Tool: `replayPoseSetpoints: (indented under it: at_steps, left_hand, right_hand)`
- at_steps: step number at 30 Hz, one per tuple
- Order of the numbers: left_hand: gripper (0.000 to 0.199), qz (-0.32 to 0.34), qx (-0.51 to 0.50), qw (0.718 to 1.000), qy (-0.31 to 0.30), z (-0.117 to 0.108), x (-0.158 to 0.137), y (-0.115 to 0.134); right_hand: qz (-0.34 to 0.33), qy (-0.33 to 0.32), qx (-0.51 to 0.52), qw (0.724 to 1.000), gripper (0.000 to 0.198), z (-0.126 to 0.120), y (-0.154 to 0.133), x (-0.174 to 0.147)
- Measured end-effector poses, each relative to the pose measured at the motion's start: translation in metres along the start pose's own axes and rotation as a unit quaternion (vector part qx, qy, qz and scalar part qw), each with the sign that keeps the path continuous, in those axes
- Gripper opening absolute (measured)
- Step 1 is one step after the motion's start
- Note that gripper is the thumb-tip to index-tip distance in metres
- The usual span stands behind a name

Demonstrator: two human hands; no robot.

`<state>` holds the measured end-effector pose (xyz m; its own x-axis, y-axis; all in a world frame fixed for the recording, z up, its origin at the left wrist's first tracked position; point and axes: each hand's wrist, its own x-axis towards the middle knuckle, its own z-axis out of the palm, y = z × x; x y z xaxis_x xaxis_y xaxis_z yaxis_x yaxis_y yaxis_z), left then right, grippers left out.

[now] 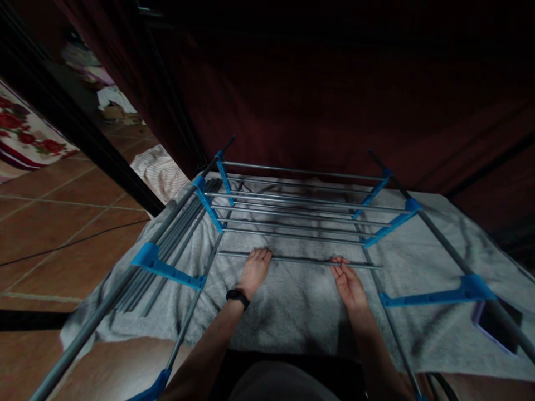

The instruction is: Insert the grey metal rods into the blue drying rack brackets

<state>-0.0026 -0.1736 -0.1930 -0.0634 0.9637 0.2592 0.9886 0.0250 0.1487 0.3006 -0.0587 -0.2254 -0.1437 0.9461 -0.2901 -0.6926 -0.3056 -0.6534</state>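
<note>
Both my hands grip one loose grey metal rod (301,260), which lies crosswise between the sides of a rack frame. My left hand (256,273), with a dark band on the wrist, has its fingers over the rod from above. Palm turned upward, my right hand (348,282) pinches it nearer the right end. Just beyond, several rods (292,225) span the frame between blue plastic brackets (209,209) on the left and matching blue brackets (388,228) on the right. Closer to me, a left bracket (169,270) and a right bracket (430,299) have no rod between them.
A bundle of loose grey tubes (175,239) lies at the left on a grey blanket (292,312). At the right is a phone (497,326). Dark red curtain (292,111) hangs behind the rack. A black cable (75,245) crosses the tiled floor.
</note>
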Motion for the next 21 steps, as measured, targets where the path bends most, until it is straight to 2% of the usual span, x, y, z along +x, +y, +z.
replayPoseSetpoints:
  at_steps: [8, 21]
  left_hand:
    - [0.03, 0.001, 0.0, 1.0, 0.006, 0.0008, -0.0006, -0.0015]
    - [0.035, 0.014, -0.033, 0.999, 0.013, -0.0031, -0.0067, -0.0066]
  right_hand:
    - [-0.004, 0.002, 0.002, 1.0, 0.021, -0.0029, 0.0036, 0.0031]
    - [-0.004, 0.018, 0.008, 1.0, 0.023, 0.006, 0.003, 0.0027]
